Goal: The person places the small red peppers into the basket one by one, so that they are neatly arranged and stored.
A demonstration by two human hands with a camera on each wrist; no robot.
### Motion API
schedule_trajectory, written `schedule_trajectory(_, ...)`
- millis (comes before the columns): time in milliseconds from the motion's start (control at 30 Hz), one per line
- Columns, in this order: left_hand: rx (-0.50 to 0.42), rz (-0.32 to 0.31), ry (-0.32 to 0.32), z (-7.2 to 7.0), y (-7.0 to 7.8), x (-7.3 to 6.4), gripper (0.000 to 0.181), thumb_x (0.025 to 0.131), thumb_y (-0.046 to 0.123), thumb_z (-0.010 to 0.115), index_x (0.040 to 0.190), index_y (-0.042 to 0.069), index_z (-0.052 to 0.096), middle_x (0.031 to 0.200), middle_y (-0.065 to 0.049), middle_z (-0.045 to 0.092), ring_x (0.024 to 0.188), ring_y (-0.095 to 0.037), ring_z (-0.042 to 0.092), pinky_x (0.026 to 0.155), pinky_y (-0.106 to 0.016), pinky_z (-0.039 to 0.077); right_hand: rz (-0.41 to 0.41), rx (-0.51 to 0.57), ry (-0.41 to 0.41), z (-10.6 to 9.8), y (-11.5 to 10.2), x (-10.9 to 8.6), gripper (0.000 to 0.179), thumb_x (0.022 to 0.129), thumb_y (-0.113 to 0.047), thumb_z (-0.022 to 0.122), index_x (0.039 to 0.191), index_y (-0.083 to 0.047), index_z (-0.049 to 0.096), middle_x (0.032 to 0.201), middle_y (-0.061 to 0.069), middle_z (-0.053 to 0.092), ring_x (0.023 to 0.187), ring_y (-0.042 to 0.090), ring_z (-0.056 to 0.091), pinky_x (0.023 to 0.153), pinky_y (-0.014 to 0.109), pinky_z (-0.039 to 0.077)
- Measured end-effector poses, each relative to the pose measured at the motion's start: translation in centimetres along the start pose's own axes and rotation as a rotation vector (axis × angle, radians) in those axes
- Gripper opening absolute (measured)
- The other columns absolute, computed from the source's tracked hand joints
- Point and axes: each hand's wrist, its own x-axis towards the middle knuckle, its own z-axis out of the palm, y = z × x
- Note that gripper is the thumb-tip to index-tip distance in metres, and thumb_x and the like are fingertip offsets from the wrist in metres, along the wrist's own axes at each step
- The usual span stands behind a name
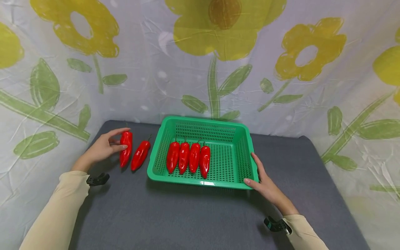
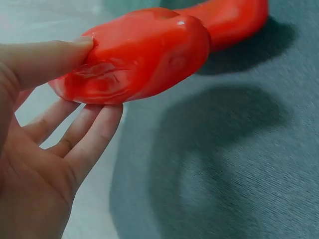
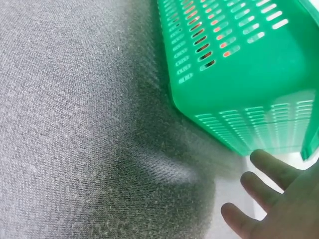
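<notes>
My left hand [image 1: 104,145] pinches a glossy red pepper [image 1: 126,147] between thumb and fingers, left of the basket. In the left wrist view this pepper [image 2: 144,57] shows close up, above its shadow on the cloth. Just to the right, another red pepper [image 1: 141,155] lies on the table. Several red peppers [image 1: 183,158] lie side by side in the left half of a green plastic basket [image 1: 200,181]. My right hand [image 1: 265,184] holds the basket's right front corner, thumb over the rim. Its other fingers [image 3: 261,191] spread outside the wall in the right wrist view.
A dark grey cloth covers the table [image 1: 175,218]. Behind and at the sides hangs a pale curtain [image 1: 150,80] printed with yellow flowers. Black bands [image 1: 98,179] are on both wrists.
</notes>
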Motion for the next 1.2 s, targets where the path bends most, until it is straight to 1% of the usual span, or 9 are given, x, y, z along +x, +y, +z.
schedule_trajectory(133,-0.007,0.035,0.02,-0.2,0.8,0.3,0.068,0.09,0.016,0.073,0.15,0.017,0.041,0.134,-0.019,0.055,0.097,-0.023,0.063,0.069,-0.024,0.056,-0.002,0.004,-0.002,0.0,0.0,0.0,0.093,0.095,-0.029,0.062,0.155,-0.046,-0.007,0.166,0.019,-0.006,0.144,0.054,0.027,0.094,0.058,0.049)
schedule_trajectory(267,0.008,0.055,0.031,-0.3,1.9,0.6,0.069,0.09,0.018,0.073,0.151,0.019,0.04,0.138,-0.019,0.051,0.101,-0.029,0.063,0.07,-0.022,0.055,-0.004,0.015,-0.002,0.0,0.1,0.1,0.093,0.095,-0.028,0.062,0.155,-0.046,-0.007,0.165,0.021,-0.003,0.142,0.053,0.032,0.093,0.053,0.05)
schedule_trajectory(367,0.014,0.057,0.033,-0.3,3.0,0.8,0.07,0.091,0.019,0.073,0.152,0.02,0.039,0.139,-0.019,0.05,0.107,-0.037,0.061,0.072,-0.02,0.054,-0.002,0.009,0.0,0.0,0.1,0.1,0.093,0.096,-0.028,0.062,0.155,-0.046,-0.007,0.165,0.022,-0.003,0.142,0.053,0.033,0.093,0.053,0.05)
schedule_trajectory(500,0.017,0.059,0.043,-0.3,5.1,1.2,0.068,0.09,0.019,0.073,0.15,0.022,0.042,0.135,-0.015,0.053,0.107,-0.035,0.062,0.076,-0.017,0.053,0.0,0.003,0.0,0.0,0.1,0.1,0.093,0.095,-0.029,0.063,0.155,-0.047,-0.007,0.166,0.021,-0.004,0.143,0.053,0.03,0.094,0.055,0.05)
schedule_trajectory(600,0.012,0.059,0.043,-0.2,6.5,1.4,0.066,0.09,0.02,0.073,0.149,0.024,0.043,0.137,-0.013,0.052,0.108,-0.033,0.062,0.079,-0.016,0.052,-0.002,0.005,0.0,0.0,0.1,0.1,0.093,0.095,-0.03,0.063,0.155,-0.047,-0.007,0.166,0.021,-0.005,0.143,0.054,0.029,0.093,0.057,0.05)
schedule_trajectory(700,0.016,0.077,0.034,-0.1,7.8,1.7,0.067,0.091,0.022,0.073,0.15,0.023,0.042,0.142,-0.013,0.049,0.109,-0.032,0.061,0.084,-0.021,0.053,-0.004,0.005,-0.001,0.0,0.1,0.1,0.093,0.095,-0.03,0.062,0.155,-0.047,-0.007,0.166,0.02,-0.006,0.144,0.054,0.027,0.094,0.059,0.048)
schedule_trajectory(867,0.0,0.125,0.028,0.5,9.3,2.4,0.067,0.091,0.02,0.072,0.15,0.023,0.042,0.143,-0.012,0.048,0.111,-0.031,0.057,0.095,-0.045,0.053,-0.008,-0.005,0.001,0.1,0.1,0.1,0.093,0.095,-0.029,0.062,0.155,-0.046,-0.007,0.166,0.02,-0.005,0.144,0.053,0.027,0.097,0.06,0.047)
schedule_trajectory(933,-0.015,0.149,0.017,0.9,9.8,2.8,0.066,0.091,0.019,0.072,0.15,0.023,0.042,0.143,-0.013,0.047,0.112,-0.032,0.056,0.096,-0.051,0.051,-0.011,-0.008,0.004,0.0,0.1,0.1,0.093,0.095,-0.029,0.062,0.155,-0.046,-0.007,0.166,0.02,-0.004,0.144,0.053,0.027,0.097,0.061,0.046)
schedule_trajectory(1200,-0.021,0.19,-0.017,2.5,11.4,4.3,0.064,0.093,0.018,0.07,0.15,0.023,0.043,0.144,-0.013,0.046,0.109,-0.032,0.061,0.093,-0.046,0.054,-0.02,-0.001,0.0,0.0,0.2,0.2,0.093,0.096,-0.027,0.062,0.156,-0.044,-0.008,0.165,0.022,-0.004,0.142,0.054,0.03,0.096,0.057,0.048)
